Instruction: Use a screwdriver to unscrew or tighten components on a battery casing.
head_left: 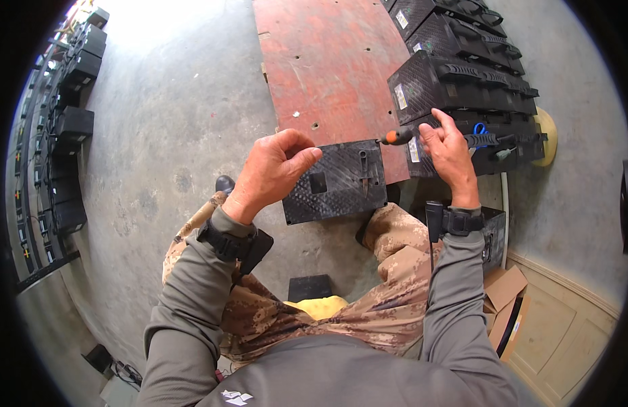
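Observation:
A black box (338, 180) with a textured top and a square recess stands in front of me between my knees. My left hand (277, 168) hovers over its left side, thumb and curled fingers drawn together; whatever they hold, if anything, is hidden. My right hand (453, 152) is right of the box, closed round a black-and-orange screwdriver (397, 137) with index finger raised. The screwdriver lies nearly level, its tip at the box's far right corner. A small dark wrench-like tool (363, 165) rests on the box top.
A worn red board (327, 68) extends away beyond the box. Several black cases (436, 85) with handles line the right, one bearing blue scissors-like loops (480, 129). An open cardboard box (504, 292) is at lower right. More black units (76, 129) fill a rack at left.

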The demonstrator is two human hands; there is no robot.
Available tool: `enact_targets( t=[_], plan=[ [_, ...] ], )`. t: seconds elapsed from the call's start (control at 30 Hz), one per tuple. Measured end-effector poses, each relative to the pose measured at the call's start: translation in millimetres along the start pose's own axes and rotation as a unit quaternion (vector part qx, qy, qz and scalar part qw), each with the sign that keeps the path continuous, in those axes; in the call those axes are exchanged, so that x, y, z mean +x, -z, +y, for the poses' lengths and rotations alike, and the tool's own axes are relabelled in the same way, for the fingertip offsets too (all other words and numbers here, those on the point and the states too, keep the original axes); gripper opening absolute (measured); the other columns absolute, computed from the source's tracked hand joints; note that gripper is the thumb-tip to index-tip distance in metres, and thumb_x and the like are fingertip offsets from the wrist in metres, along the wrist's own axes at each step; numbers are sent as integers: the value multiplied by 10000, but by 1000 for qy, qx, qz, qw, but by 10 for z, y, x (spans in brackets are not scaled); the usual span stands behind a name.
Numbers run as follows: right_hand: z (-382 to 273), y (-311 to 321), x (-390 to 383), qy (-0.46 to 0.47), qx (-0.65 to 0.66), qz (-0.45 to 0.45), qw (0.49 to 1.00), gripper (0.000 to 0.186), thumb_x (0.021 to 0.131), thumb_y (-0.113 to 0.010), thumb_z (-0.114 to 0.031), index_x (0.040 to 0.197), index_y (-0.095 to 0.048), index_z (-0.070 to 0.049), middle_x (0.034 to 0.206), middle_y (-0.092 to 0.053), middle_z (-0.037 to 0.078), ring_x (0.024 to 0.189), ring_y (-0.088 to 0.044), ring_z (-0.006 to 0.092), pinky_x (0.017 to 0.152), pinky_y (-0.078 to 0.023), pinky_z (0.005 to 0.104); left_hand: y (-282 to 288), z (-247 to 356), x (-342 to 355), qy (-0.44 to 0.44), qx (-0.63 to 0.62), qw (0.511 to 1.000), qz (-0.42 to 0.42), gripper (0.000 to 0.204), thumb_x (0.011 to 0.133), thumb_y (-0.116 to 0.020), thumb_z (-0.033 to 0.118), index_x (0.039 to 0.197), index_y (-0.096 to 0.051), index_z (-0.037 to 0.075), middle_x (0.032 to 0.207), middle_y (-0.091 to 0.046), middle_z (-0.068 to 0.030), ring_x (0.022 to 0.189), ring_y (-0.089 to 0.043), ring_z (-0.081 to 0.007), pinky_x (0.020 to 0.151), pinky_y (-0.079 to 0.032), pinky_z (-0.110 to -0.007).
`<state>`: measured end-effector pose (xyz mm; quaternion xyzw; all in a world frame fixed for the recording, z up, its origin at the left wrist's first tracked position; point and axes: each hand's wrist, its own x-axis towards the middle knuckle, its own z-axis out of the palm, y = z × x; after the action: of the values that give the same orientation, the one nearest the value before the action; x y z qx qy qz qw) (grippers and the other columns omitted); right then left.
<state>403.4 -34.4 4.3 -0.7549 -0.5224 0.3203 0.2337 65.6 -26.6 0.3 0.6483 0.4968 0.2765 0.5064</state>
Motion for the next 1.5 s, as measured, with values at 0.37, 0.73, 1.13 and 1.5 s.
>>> enact_targets(
  t=[0.37,0.73,1.13,1.5],
  plan=[
    [-130,117,68,-119,-6,-111,987,857,863,-765,-431,1458,-409,73,1001,-735,205,914,-717,252,855,-552,359,-14,-17,8,-5,9,1000,7,166,938,-724,150,984,-708,-9,854,-711,-19,797,-606,-83,705,-504,-270],
    [38,-120,-12,140,-8,-53,989,709,844,-706,-135,1488,-425,-42,1328,-610,203,1120,-650,276,941,-530,384,-16,-25,9,-1,13,1000,0,177,940,-722,157,999,-709,-9,842,-711,-25,777,-603,-84,686,-502,-270],
    [-41,-188,5,185,-70,-29,980,433,816,-629,-58,1249,-631,-36,1100,-715,179,1018,-690,368,894,-544,424,-30,-37,18,1,4,1000,-8,181,946,-722,168,1010,-715,-1,855,-718,-37,776,-617,-98,682,-507,-276],
    [-116,-202,-33,178,-267,45,946,460,870,-734,-435,1163,-684,-84,1019,-731,182,963,-699,372,813,-546,450,-7,-14,6,-10,13,1000,-2,257,937,-725,223,1006,-713,-25,871,-735,-142,782,-693,-198,695,-554,-328]
  ],
)
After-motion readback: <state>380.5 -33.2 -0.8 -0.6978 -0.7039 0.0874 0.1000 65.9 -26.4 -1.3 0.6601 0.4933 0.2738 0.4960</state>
